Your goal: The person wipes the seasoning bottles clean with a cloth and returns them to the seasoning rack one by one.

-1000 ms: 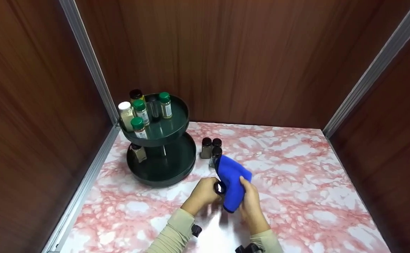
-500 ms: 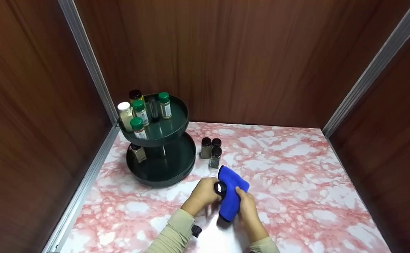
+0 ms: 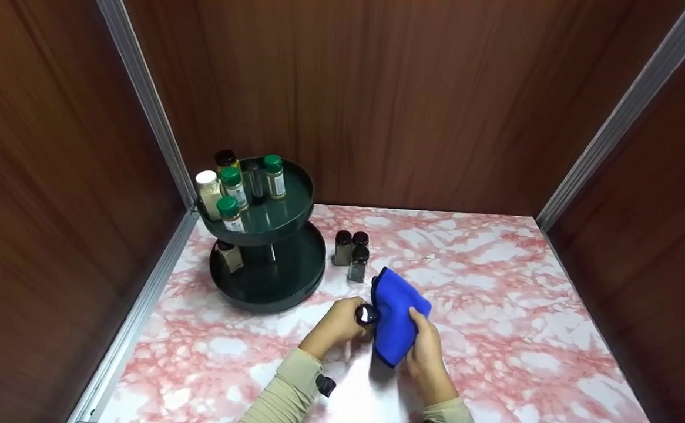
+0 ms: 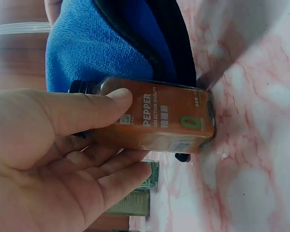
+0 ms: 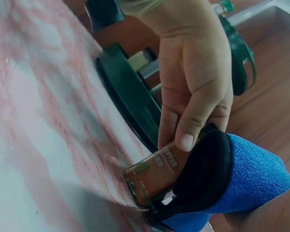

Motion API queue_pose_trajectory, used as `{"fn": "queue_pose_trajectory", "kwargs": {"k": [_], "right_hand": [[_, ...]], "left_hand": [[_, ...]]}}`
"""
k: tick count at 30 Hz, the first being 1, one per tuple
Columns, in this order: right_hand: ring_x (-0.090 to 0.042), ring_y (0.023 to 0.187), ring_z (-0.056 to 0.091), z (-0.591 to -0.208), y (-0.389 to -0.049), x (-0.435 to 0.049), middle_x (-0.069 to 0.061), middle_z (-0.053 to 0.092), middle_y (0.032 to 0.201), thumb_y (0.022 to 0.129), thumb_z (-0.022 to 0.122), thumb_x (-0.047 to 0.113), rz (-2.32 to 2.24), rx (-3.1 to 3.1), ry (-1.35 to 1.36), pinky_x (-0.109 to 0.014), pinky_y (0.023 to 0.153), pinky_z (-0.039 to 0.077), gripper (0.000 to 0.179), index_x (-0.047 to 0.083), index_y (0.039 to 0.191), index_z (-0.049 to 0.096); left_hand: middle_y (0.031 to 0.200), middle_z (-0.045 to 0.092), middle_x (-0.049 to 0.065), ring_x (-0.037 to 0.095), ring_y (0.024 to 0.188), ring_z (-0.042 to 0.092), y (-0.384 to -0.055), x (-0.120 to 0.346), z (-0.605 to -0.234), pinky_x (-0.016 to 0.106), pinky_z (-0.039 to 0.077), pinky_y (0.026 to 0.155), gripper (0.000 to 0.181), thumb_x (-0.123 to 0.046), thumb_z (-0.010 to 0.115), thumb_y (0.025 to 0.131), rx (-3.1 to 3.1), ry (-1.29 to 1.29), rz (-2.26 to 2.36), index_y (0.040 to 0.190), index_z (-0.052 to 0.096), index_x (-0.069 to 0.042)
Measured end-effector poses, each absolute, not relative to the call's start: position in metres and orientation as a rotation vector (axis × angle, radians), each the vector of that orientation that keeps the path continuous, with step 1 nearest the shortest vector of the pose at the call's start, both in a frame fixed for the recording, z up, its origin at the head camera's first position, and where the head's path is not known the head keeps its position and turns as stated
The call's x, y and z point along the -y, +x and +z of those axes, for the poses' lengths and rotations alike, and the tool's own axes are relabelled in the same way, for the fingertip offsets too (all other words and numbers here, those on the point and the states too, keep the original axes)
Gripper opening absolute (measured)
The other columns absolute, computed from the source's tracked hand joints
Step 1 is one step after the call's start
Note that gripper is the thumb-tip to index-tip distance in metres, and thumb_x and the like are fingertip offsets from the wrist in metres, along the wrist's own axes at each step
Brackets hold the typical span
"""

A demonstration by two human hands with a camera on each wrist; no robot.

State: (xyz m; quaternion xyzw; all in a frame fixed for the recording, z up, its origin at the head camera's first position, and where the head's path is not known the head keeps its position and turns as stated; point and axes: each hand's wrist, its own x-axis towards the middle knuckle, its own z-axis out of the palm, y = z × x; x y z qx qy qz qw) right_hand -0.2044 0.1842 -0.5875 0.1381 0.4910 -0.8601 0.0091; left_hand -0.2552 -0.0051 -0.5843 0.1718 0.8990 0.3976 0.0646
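Pepper jar (image 4: 176, 113) is pinched around its upper half in my left grip (image 3: 339, 320), likely to leave its lower half bare, well forward of the back edge of the counter (image 3: 495, 329). My right grip (image 3: 427, 349) holds the folded blue cloth (image 3: 398, 314) just beside it, probably for wiping; I cannot tell whether they touch. Three dark-capped jars (image 3: 343, 251) stand beside the two-tier rack (image 3: 269, 304) near the back left corner, seemingly parked out of the way.

Head view: white glare on marbled tabletop (image 3: 495, 317) nearside of grip, shadow below blue cloth (image 3: 400, 323). Wrist views hazy, soft, low-contrast.
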Motion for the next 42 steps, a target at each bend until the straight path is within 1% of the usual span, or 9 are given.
{"fn": "queue_pose_trajectory", "kwargs": {"k": [5, 10, 13, 15, 22, 27, 32, 38, 42], "right_hand": [[-0.010, 0.103, 0.067, -0.589, -0.206, -0.189, 0.002, 0.071, 0.111, 0.108, 0.048, 0.026, -2.703, -1.520, 0.482, -0.025, 0.094, 0.053, 0.053, -0.007, 0.148, 0.036], [-0.011, 0.102, 0.068, -0.588, -0.207, -0.190, 0.002, 0.072, 0.110, 0.107, 0.049, 0.026, -2.728, -1.508, 0.467, -0.026, 0.094, 0.053, 0.052, -0.007, 0.146, 0.037], [-0.011, 0.102, 0.068, -0.588, -0.207, -0.188, 0.002, 0.071, 0.109, 0.108, 0.048, 0.026, -2.742, -1.505, 0.453, -0.026, 0.093, 0.053, 0.050, -0.007, 0.144, 0.038], [-0.010, 0.102, 0.068, -0.588, -0.207, -0.187, 0.002, 0.072, 0.109, 0.108, 0.047, 0.026, -2.745, -1.499, 0.445, -0.026, 0.093, 0.053, 0.049, -0.007, 0.144, 0.038], [-0.012, 0.102, 0.069, -0.587, -0.206, -0.185, 0.001, 0.072, 0.109, 0.108, 0.047, 0.026, -2.761, -1.476, 0.407, -0.027, 0.093, 0.054, 0.044, -0.005, 0.140, 0.042], [-0.015, 0.103, 0.069, -0.585, -0.208, -0.184, -0.001, 0.073, 0.111, 0.108, 0.048, 0.027, -2.766, -1.477, 0.360, -0.030, 0.094, 0.055, 0.043, -0.003, 0.139, 0.045], [-0.016, 0.104, 0.070, -0.581, -0.213, -0.182, -0.003, 0.073, 0.113, 0.108, 0.047, 0.027, -2.738, -1.517, 0.335, -0.031, 0.095, 0.055, 0.047, -0.006, 0.142, 0.044], [-0.017, 0.096, 0.072, -0.579, -0.218, -0.175, -0.006, 0.075, 0.103, 0.106, 0.051, 0.026, -2.691, -1.582, 0.253, -0.032, 0.088, 0.058, 0.037, -0.004, 0.125, 0.059], [-0.019, 0.091, 0.073, -0.594, -0.223, -0.169, -0.008, 0.076, 0.099, 0.105, 0.054, 0.029, -2.642, -1.691, 0.275, -0.033, 0.084, 0.059, 0.039, -0.005, 0.121, 0.063]], "left_hand": [[0.114, 0.069, 0.020, 0.035, 0.110, 0.065, -0.249, 0.003, -0.589, 0.045, 0.051, 0.099, 0.053, -0.002, 0.087, 0.068, -2.707, 0.493, 1.319, 0.117, 0.065, 0.001], [0.124, 0.057, 0.018, 0.033, 0.119, 0.054, -0.238, -0.005, -0.596, 0.046, 0.047, 0.104, 0.072, -0.031, 0.091, 0.072, -2.849, 0.313, 1.344, 0.127, 0.056, 0.000], [0.120, 0.053, 0.014, 0.031, 0.116, 0.051, -0.234, -0.010, -0.600, 0.045, 0.047, 0.102, 0.076, -0.044, 0.091, 0.071, -2.939, 0.191, 1.315, 0.123, 0.054, -0.003], [0.113, 0.052, 0.012, 0.030, 0.110, 0.052, -0.232, -0.013, -0.603, 0.045, 0.048, 0.098, 0.074, -0.046, 0.092, 0.069, -2.976, 0.132, 1.307, 0.117, 0.054, -0.004], [0.098, 0.055, 0.007, 0.026, 0.096, 0.058, -0.233, -0.014, -0.603, 0.044, 0.051, 0.089, 0.064, -0.037, 0.095, 0.067, -2.939, 0.069, 1.332, 0.104, 0.054, -0.005], [0.096, 0.060, 0.008, 0.026, 0.093, 0.062, -0.236, -0.010, -0.599, 0.044, 0.052, 0.088, 0.057, -0.024, 0.095, 0.065, -2.893, 0.154, 1.390, 0.101, 0.057, -0.003], [0.090, 0.069, 0.013, 0.024, 0.086, 0.064, -0.240, -0.007, -0.596, 0.041, 0.054, 0.082, 0.043, -0.011, 0.092, 0.063, -2.862, 0.277, 1.437, 0.095, 0.064, -0.003], [0.087, 0.073, 0.009, 0.017, 0.079, 0.064, -0.242, -0.004, -0.593, 0.035, 0.055, 0.077, 0.032, -0.006, 0.086, 0.065, -2.819, 0.394, 1.421, 0.091, 0.069, -0.008], [0.088, 0.074, 0.005, 0.017, 0.083, 0.066, -0.243, -0.003, -0.591, 0.034, 0.056, 0.079, 0.034, -0.009, 0.086, 0.063, -2.840, 0.419, 1.359, 0.094, 0.071, -0.008]]}}
